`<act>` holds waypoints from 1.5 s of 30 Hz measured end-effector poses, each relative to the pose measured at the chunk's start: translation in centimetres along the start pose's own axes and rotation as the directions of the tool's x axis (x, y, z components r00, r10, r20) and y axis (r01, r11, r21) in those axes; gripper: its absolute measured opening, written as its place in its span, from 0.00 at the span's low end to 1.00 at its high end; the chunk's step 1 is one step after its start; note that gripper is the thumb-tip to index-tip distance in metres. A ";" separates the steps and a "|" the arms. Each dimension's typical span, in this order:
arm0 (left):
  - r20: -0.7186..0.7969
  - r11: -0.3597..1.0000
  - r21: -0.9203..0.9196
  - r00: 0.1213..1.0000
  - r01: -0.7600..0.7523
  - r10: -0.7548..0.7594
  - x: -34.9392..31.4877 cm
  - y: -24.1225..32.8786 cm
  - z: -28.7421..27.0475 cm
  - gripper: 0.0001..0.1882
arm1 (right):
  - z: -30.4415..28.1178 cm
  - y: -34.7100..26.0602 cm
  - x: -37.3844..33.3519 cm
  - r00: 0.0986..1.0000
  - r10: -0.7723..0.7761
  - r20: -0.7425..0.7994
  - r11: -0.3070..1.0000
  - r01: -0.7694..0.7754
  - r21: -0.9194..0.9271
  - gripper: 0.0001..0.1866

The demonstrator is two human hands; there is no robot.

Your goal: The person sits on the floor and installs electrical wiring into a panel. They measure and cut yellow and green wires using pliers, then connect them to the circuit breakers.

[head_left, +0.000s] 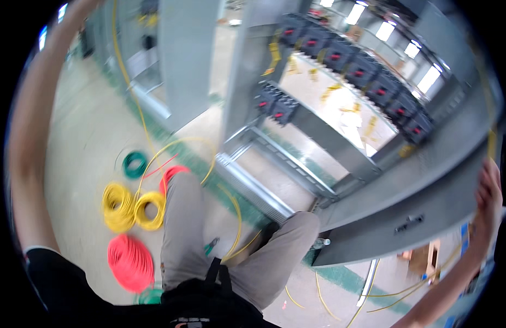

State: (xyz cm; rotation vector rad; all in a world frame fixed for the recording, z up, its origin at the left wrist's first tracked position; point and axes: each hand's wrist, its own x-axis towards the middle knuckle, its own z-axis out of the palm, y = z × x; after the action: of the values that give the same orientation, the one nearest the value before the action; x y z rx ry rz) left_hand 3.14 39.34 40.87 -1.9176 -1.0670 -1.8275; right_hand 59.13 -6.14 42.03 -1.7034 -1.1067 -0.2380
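My right hand (488,188) is raised at the right edge, its fingers closed round a yellow wire (491,143) beside the grey cabinet door (368,240). The wire runs upward from the fist along the cabinet. My left forearm (35,126) stretches up the left side, and its hand lies beyond the top edge. Another length of yellow wire (134,101) comes down from the top, near that arm, toward the yellow coils (117,205) on the floor. In front of me stands an open grey metal cabinet frame (236,71) with a row of black circuit breakers (358,72).
A red wire coil (130,262) and a green coil (135,164) lie on the floor left of my legs (184,229). Green-handled pliers (211,246) lie between my knees. Two smaller breakers (276,105) sit on a lower crossbar. At the lower right is a cardboard box (424,258).
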 end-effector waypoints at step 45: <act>0.436 0.934 -0.255 0.832 -0.249 0.341 -8.7 20.2 38.9 0.16 | 27.2 6.4 19.5 0.881 0.212 0.423 0.886 0.010 -0.464 0.14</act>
State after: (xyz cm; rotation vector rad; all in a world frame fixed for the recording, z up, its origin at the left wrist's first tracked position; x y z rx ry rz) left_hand 46.03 48.41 32.13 -2.5669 -0.6709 -1.3562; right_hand 65.51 27.14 38.16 -2.3205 -1.3758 -0.0106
